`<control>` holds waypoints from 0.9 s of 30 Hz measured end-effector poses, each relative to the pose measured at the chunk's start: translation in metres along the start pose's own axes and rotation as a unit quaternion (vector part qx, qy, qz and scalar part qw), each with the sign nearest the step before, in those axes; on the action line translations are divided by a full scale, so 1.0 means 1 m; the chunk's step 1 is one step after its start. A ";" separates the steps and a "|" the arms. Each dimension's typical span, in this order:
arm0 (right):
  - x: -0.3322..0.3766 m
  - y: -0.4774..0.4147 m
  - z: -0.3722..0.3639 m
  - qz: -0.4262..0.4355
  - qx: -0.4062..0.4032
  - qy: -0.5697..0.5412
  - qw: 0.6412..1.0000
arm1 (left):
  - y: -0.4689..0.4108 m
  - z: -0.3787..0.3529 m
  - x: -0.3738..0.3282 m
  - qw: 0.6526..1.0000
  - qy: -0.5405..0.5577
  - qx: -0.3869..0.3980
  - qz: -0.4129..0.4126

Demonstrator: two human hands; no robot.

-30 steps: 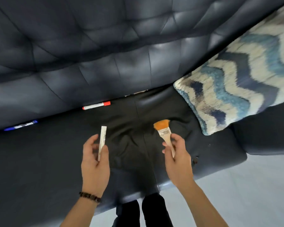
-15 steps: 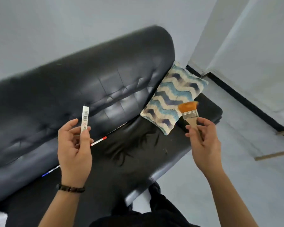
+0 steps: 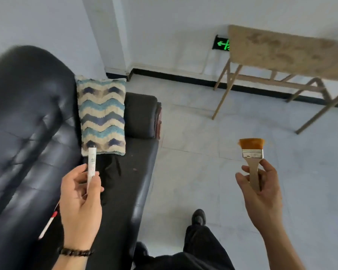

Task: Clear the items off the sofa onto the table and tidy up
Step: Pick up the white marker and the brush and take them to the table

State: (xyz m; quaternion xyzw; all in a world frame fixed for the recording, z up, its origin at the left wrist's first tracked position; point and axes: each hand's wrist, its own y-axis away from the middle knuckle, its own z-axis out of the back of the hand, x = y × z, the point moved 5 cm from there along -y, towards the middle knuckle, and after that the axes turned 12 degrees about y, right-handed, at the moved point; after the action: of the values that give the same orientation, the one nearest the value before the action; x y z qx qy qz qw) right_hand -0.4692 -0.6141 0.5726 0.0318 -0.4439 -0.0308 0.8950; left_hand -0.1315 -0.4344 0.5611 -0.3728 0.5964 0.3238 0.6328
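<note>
Paintbrush [image 3: 252,152]: upright in right hand [image 3: 261,191], fingers wrapped round the wooden handle, bristles up, out over the floor, clear of the sofa [image 3: 27,114]. Likely light and stiff; handle is the sound hold, bristles soft. White pen [image 3: 91,164] pinched upright in left hand [image 3: 80,203] above the seat. It looks slim, light, smooth; may slip in a loose grip. Red-capped marker [image 3: 48,225] lies on the seat by the backrest. Worktop [image 3: 281,53] stands well apart.

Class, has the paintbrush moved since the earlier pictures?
Yes. The paintbrush has left the sofa seat and is now over the floor, toward the table.
</note>
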 end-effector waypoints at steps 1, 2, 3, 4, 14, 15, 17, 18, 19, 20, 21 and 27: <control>-0.012 -0.009 0.018 -0.009 -0.023 -0.009 1.000 | -0.002 -0.029 -0.004 1.000 -0.002 0.025 -0.011; -0.025 -0.019 0.034 -0.017 -0.042 -0.015 0.999 | -0.001 -0.059 -0.009 0.999 -0.002 0.047 -0.021; -0.040 -0.029 0.050 -0.025 -0.058 -0.021 0.998 | 0.001 -0.091 -0.012 0.997 -0.003 0.067 -0.030; -0.054 -0.040 0.065 -0.031 -0.071 -0.027 0.997 | 0.005 -0.123 -0.015 0.996 -0.005 0.085 -0.039; -0.156 -0.184 0.212 -0.079 -0.123 -0.031 0.989 | 0.048 -0.410 -0.033 0.968 -0.072 0.216 -0.104; -0.160 -0.199 0.224 -0.085 -0.126 -0.033 0.988 | 0.048 -0.430 -0.036 0.967 -0.070 0.223 -0.104; -0.170 -0.230 0.240 -0.092 -0.129 -0.036 0.987 | 0.045 -0.467 -0.036 0.965 -0.064 0.234 -0.101; -0.176 -0.247 0.245 -0.094 -0.128 -0.035 0.987 | 0.041 -0.485 -0.032 0.965 -0.064 0.235 -0.098; -0.184 -0.267 0.249 -0.099 -0.128 -0.034 0.986 | 0.036 -0.504 -0.026 0.965 -0.066 0.235 -0.092; -0.192 -0.288 0.251 -0.105 -0.129 -0.032 0.986 | 0.031 -0.525 -0.018 0.966 -0.068 0.234 -0.087; -0.200 -0.311 0.254 -0.111 -0.131 -0.028 0.985 | 0.024 -0.548 -0.009 0.966 -0.072 0.234 -0.082; -0.225 -0.474 0.281 -0.140 -0.140 -0.002 0.980 | -0.030 -0.713 0.032 0.973 -0.067 0.220 -0.031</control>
State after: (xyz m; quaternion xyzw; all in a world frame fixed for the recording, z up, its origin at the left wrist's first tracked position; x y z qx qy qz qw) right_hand -0.8413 -1.0753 0.5241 -0.0319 -0.4284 -0.2179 0.8764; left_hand -0.4694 -1.0626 0.5244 -0.2201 0.5973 0.1892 0.7476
